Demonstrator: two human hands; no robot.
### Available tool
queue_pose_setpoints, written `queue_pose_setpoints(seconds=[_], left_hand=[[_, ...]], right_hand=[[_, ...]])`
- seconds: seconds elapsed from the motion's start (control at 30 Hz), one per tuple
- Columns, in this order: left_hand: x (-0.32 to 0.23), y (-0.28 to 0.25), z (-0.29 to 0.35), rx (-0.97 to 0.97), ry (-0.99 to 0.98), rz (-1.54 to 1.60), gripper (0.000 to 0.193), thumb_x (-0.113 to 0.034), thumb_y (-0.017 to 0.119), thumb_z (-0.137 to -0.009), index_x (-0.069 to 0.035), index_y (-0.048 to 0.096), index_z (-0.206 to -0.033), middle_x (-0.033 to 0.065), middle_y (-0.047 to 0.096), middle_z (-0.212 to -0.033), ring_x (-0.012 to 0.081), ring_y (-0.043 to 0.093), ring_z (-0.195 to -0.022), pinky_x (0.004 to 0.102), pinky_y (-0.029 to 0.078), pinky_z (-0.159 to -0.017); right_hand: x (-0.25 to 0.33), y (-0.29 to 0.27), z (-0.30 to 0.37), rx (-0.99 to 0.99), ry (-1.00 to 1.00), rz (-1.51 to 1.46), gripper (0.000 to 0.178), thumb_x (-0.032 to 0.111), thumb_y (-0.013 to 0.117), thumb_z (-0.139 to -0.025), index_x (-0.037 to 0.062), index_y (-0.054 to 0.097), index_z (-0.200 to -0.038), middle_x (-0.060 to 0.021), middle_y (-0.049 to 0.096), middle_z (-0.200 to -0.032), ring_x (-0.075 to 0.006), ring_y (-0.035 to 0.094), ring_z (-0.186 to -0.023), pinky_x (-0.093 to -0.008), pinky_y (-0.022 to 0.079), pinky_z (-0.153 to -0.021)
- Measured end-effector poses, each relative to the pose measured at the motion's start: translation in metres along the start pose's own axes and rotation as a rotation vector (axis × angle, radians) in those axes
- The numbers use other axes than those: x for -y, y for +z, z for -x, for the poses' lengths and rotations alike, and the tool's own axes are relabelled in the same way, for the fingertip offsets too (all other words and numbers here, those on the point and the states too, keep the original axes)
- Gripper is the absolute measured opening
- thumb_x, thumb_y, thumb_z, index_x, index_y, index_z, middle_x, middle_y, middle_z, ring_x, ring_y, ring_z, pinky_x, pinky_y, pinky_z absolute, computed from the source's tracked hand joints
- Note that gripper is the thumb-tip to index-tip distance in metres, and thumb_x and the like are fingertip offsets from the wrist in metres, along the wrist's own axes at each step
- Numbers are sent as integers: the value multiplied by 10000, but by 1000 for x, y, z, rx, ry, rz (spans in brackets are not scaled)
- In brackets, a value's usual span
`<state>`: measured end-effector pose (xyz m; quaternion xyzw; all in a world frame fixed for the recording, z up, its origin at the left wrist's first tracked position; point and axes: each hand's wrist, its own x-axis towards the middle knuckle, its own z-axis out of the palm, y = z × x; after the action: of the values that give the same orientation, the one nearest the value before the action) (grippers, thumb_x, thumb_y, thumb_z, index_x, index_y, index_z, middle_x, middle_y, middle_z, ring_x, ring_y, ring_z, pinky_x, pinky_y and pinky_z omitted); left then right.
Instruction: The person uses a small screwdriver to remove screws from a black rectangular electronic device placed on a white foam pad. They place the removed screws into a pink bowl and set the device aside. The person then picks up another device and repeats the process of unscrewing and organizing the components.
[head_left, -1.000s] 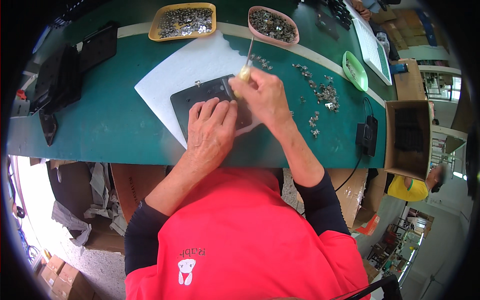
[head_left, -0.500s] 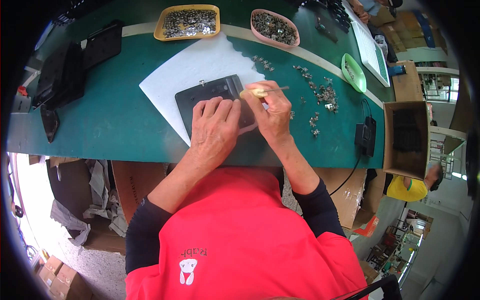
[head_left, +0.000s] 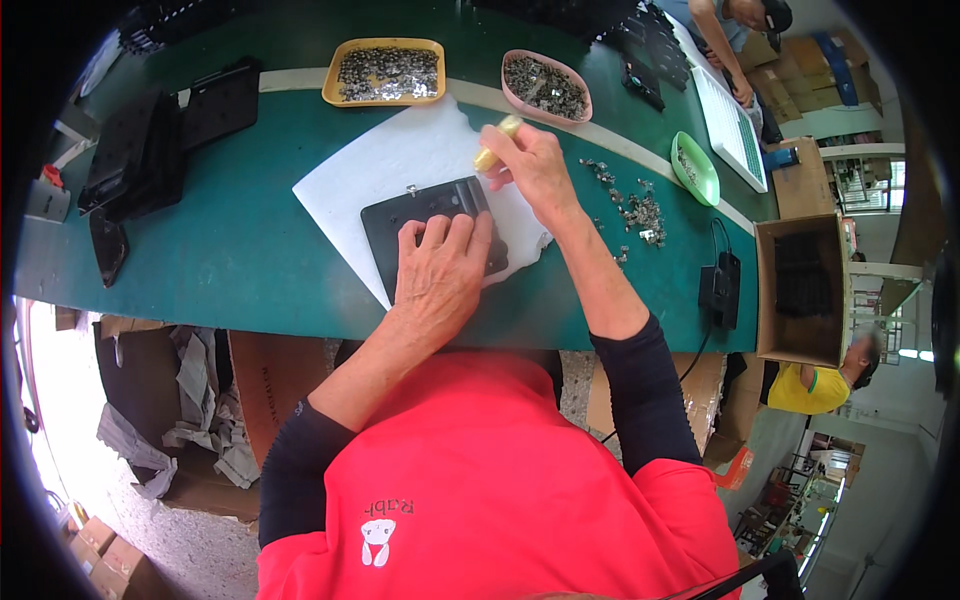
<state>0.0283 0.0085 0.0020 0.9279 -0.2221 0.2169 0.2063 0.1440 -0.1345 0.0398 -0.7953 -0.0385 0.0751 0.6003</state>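
Since half a second ago the right hand (head_left: 535, 165) lifted its yellow-handled tool (head_left: 497, 143) toward upper centre, fingers wrapped round it — left hand (head_left: 437, 275) flat, fingers spread, pressing the dark tray (head_left: 400, 215); loose metal parts (head_left: 640, 212) remain unplaced.

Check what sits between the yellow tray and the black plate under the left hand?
Head view: only white paper sheet between yellow tray and black plate; one small metal part lies there.

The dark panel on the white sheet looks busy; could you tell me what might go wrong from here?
1. The left hand covers much of the dark panel, so it could shift if pressure eases.
2. The yellow-handled tool in the right hand might slip and mark it.
3. Loose metal parts by the right forearm could be swept off the green table.
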Motion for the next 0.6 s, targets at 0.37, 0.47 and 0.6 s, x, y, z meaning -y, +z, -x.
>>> queue_pose_setpoints(seconds=[0.37,0.47,0.6], left_hand=[[0,-1,3,50,-73,71,470,-61,621,-734,-53,602,-1203,72,546,-1029,250,520,-980,431,374,-882],[1,0,3,47,-75,76,438,-57,618,-731,-50,616,-1168,71,548,-1014,252,522,-978,428,371,-885],[3,4,4,-13,-22,73,319,-82,619,-733,-40,618,-1049,67,513,-941,236,507,-906,434,384,-857]], right_hand=[[5,18,-11,50,-70,472,360,304,680,-863,-35,610,-761,-143,635,-656,-239,642,-575,-343,506,-533],[5,28,7,-62,-385,669,302,272,665,-882,-10,600,-798,-159,629,-742,-327,638,-669,-385,505,-597],[-11,39,22,-156,-624,641,185,203,661,-882,21,629,-886,-159,608,-830,-364,608,-746,-414,493,-658]])
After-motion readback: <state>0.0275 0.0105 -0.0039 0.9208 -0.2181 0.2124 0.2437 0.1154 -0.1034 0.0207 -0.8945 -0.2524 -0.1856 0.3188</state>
